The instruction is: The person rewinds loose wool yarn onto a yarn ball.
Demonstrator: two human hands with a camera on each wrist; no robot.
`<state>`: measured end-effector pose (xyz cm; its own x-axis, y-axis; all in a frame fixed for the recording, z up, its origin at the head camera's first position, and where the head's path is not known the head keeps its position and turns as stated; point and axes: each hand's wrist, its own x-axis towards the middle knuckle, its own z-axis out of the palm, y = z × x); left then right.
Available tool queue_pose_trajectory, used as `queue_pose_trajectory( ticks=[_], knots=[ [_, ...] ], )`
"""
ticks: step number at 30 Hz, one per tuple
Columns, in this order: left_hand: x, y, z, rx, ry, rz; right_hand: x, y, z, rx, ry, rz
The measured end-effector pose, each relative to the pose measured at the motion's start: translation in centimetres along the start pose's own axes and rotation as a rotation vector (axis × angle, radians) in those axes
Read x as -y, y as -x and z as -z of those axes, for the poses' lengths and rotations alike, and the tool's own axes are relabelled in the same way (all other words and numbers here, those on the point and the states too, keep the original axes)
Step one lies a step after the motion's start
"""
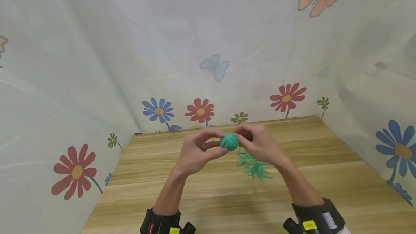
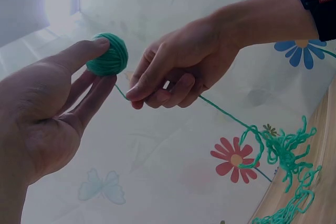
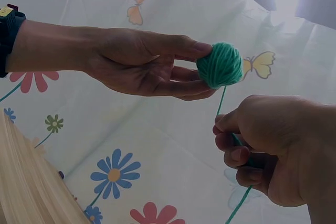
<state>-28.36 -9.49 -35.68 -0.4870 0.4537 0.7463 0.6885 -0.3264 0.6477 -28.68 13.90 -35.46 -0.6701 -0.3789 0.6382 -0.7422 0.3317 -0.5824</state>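
A small green ball of yarn is held up above the table by my left hand, its thumb on one side and fingertips on the other. My right hand is just right of the ball and pinches the yarn strand that runs from it. In the left wrist view the strand leaves the far side of the right hand and slopes down to a loose, tangled heap of green yarn. That heap shows below the right hand in the head view, partly hidden by it.
The wood-grain table spreads under both hands. White sheeting printed with flowers and butterflies stands along its back and both sides. Black bands with small cameras are strapped to the left wrist and right wrist.
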Motion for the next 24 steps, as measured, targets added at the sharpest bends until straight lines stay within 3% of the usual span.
queue_pose_trajectory(
  ticks=[8, 12, 17, 24],
  knots=[
    [-0.9, -0.5, -0.4, -0.159, -0.126, -0.032, 1.1, 0.1, -0.1, 0.187, 0.014, 0.178],
    [-1.6, -0.7, -0.8, -0.202, -0.197, -0.016, 2.0, 0.2, 0.1, 0.233, 0.006, 0.236],
    [-1.7, -0.8, -1.0, -0.194, -0.227, 0.012, 3.1, 0.6, 1.0, 0.192, -0.054, 0.241],
    [-1.5, -0.6, -1.1, -0.101, -0.205, 0.057, 3.6, 0.9, 2.1, 0.084, -0.143, 0.2]
  ],
)
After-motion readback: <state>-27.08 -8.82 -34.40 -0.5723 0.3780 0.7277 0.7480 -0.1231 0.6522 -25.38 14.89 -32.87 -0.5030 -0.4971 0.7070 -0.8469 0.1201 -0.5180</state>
